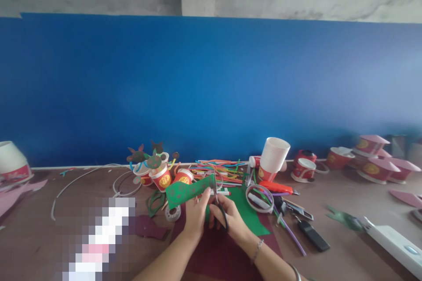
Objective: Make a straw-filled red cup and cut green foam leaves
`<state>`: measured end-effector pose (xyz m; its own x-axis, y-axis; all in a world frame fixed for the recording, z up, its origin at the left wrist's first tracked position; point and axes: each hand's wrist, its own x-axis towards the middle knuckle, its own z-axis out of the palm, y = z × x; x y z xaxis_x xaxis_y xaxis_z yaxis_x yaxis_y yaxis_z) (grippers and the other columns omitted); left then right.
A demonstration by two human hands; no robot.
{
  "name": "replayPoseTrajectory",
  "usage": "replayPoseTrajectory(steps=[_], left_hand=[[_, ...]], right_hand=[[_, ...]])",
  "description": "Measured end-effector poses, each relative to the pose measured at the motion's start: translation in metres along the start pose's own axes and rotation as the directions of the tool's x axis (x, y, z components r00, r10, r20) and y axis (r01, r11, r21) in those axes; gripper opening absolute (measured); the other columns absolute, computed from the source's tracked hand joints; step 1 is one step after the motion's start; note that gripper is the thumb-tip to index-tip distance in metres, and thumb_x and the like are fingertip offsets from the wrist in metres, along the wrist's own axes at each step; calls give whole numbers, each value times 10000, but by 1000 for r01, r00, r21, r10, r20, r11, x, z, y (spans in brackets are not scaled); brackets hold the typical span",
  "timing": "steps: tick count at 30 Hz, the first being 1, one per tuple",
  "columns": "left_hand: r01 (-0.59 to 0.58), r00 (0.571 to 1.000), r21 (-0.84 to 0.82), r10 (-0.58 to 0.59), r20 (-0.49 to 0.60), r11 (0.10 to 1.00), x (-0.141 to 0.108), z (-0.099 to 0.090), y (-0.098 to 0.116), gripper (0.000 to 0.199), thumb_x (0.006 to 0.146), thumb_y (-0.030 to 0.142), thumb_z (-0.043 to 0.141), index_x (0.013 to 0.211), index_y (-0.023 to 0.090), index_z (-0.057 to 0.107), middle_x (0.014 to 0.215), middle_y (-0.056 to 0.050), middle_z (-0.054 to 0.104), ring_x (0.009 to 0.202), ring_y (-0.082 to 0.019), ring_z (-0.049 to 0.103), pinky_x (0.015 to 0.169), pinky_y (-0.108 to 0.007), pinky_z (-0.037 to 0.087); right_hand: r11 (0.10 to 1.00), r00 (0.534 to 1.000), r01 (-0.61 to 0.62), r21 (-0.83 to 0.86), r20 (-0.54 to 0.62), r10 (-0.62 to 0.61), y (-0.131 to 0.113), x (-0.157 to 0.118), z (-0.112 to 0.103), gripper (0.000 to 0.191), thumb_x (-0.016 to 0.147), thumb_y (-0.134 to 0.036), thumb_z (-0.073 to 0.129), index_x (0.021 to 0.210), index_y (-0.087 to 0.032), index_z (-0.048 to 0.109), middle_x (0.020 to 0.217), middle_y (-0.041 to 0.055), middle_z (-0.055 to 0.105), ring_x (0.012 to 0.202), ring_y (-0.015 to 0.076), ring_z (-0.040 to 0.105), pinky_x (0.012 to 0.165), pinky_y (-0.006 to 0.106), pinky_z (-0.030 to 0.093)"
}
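Observation:
My left hand (pixel 195 214) pinches a strip of green paper (pixel 189 192) with dark drawn outlines on it. In my right hand (pixel 233 220) is a pair of black-handled scissors (pixel 223 215), fingers through the handles. The upright blades meet the right end of the strip; whether they are closed on it I cannot tell. Beneath my hands lie a dark red sheet (pixel 211 254) and a larger green sheet (pixel 250 215). A roll of white tape (pixel 173 214) sits just left of my left hand, near a green paper cutout (pixel 155 202).
Decorated paper cups (pixel 161 178) stand behind left; a white cup stack (pixel 274 158) stands behind right. Coloured pipe cleaners (pixel 217 171) lie between them. To the right are an orange utility knife (pixel 277 187), a tape ring (pixel 260 198) and keys with a black fob (pixel 313 235). A blue panel (pixel 211 88) borders the table.

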<state>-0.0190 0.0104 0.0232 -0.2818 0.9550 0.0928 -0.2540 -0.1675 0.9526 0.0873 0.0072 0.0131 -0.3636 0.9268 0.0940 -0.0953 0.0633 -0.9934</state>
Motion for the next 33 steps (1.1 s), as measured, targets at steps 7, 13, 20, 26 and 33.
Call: replayPoseTrajectory(steps=[7,13,20,26,33], left_hand=[[13,1000,-3,-13,-4,1000,-1,0,-1,259,684,370,658,793,135,670,746,-46,686,716,-201,628,623,-261,468],[39,999,5,-39,-12,999,-2,0,2,269,669,377,669,763,125,680,713,-46,686,671,-191,628,611,-256,474],[104,995,-25,-104,-9,994,-3,1,4,310,633,430,675,717,132,681,658,-53,679,616,-212,632,535,-281,486],[62,998,-3,-62,-16,998,2,-1,0,287,621,430,677,592,145,657,550,-41,644,744,-252,643,712,-331,491],[65,998,-1,-65,-24,998,5,-3,-1,276,615,414,686,563,146,654,551,-36,648,732,-236,636,783,-344,453]], right_hand=[[1000,1000,3,-16,-3,-3,-2,0,1,312,735,-432,620,800,-152,500,465,-50,536,391,84,509,353,153,331],[1000,1000,6,-15,-7,-6,0,-1,1,313,735,-430,623,806,-153,495,465,-53,527,387,84,509,345,150,330],[999,999,27,-17,-26,-27,-3,-1,2,306,731,-429,629,773,-157,494,472,-69,482,373,71,491,334,143,323],[999,999,12,-30,-42,-13,1,0,1,309,738,-440,619,769,-157,500,455,-73,473,350,65,474,327,144,317],[999,999,-1,-47,-49,-1,-1,0,1,317,726,-455,620,734,-164,496,423,-74,470,326,69,457,321,153,315]])
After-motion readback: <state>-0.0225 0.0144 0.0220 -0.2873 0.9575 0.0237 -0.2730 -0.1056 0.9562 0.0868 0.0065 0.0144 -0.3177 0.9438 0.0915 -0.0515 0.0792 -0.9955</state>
